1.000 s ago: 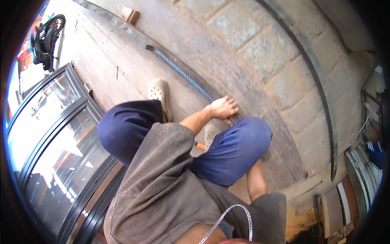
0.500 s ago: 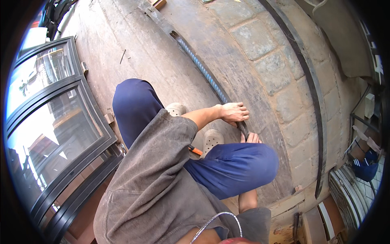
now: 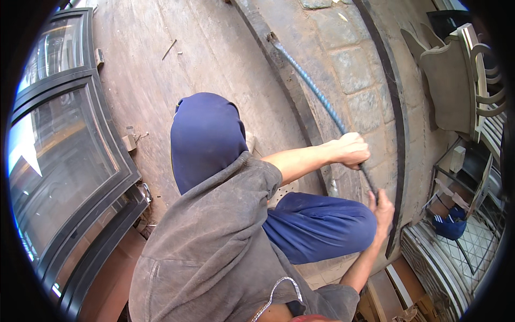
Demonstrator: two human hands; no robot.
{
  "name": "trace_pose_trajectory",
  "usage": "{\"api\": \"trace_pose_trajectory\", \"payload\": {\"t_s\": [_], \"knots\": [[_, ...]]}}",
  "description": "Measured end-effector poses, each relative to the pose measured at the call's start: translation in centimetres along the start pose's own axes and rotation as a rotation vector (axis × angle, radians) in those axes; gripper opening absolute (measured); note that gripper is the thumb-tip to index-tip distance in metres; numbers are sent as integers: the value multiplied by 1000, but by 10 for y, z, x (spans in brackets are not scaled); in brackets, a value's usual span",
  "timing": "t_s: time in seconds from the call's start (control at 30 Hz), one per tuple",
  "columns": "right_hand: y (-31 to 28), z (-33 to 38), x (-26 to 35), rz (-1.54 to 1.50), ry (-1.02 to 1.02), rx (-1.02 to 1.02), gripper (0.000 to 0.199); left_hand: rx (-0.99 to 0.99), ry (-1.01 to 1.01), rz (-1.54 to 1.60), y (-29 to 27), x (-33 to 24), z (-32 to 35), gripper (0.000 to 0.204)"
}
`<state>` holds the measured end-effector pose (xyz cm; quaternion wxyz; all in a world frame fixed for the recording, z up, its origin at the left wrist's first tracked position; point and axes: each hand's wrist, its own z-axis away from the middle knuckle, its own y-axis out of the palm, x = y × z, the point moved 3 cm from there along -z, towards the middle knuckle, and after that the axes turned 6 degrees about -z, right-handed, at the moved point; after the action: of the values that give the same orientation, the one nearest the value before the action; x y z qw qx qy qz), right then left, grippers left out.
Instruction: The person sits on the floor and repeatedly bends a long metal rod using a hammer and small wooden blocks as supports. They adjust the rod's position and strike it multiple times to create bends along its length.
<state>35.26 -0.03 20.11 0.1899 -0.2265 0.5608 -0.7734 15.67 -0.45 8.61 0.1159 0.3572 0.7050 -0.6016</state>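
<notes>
A long blue twisted crowbar (image 3: 317, 92) slants from the upper middle down to the right, its forked dark claw end pointing away from me. My left hand (image 3: 351, 151) is wrapped round the bar's lower half, palm down. Lower and further right, my right hand (image 3: 383, 212) closes on the near end of the same bar, just beyond my knee. A long dark-edged wooden strip (image 3: 291, 88) runs to the left of the bar, roughly alongside it. The claw lies close to this strip; whether it touches is unclear.
Black-framed glazed panels (image 3: 70, 139) stand on the left. A long dark strip (image 3: 396, 96) crosses the stone paving (image 3: 351, 67) on the right. Chairs (image 3: 456, 80) and a metal rack (image 3: 456, 172) are at far right. A small wood block (image 3: 129, 143) lies by the panels.
Both my hands have moved right with the crowbar, which now lies clear to the right of the wooden strip. My right hand has come out from behind my knee. The view has shifted.
</notes>
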Motion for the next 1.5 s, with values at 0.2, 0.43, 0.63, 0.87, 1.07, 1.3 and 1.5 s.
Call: {"api": "trace_pose_trajectory", "payload": {"t_s": [0.2, 0.43, 0.63, 0.87, 1.07, 1.3, 1.5], "knots": [[-104, -3, 77, 227, -48, 10, 22, -147, -37, 62, -76, -17, -1, 29], [-197, 34, 120, 447, -53, -81, 24, -229, 19, 205, -114, -75, -16, 32], [-219, 77, 92, 667, 11, 12, 26, -128, 126, 369, -89, -127, -26, 39], [-261, 187, 52, 803, 249, 117, 32, 374, 309, 506, -4, -164, -41, 46], [-290, 255, 21, 1036, 385, 46, 39, 280, 222, 704, 49, -246, -35, 33], [-267, 274, -28, 1048, 402, 21, 41, 263, 191, 831, 113, -284, -37, 21], [-255, 277, -69, 1013, 406, 2, 40, 218, 105, 772, 138, -286, -43, 19]]}}
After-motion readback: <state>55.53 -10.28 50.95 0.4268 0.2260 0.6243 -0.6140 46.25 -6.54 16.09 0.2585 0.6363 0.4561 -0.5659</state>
